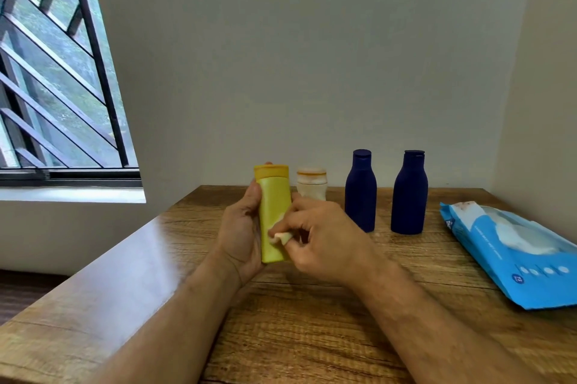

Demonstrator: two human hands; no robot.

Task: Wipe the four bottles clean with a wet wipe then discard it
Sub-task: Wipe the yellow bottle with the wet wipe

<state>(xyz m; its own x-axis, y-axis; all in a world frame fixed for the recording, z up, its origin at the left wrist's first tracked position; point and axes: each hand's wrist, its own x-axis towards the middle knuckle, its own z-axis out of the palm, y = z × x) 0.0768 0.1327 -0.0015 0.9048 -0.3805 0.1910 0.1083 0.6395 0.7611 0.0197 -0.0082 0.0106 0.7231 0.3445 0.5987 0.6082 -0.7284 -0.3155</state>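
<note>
Head view: over the wooden surface (312,337), the left hand (240,237) gripped the upright yellow bottle (274,202) while the right hand (321,243) pinched a wet wipe (281,237) against it. Right, the blue wipes pack (515,258). Behind stood a pale bottle (311,185) and two navy bottles (360,190).

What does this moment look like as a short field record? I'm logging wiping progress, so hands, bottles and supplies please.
left hand: left hand grips the yellow bottle, upright above the table
right hand: right hand pinches the wet wipe against the yellow bottle's front
standing bottles: small cream bottle, two dark blue bottles, all upright near the wall
supplies: blue wipes pack lying at table's right edge
stage: wiping the yellow bottle
</note>
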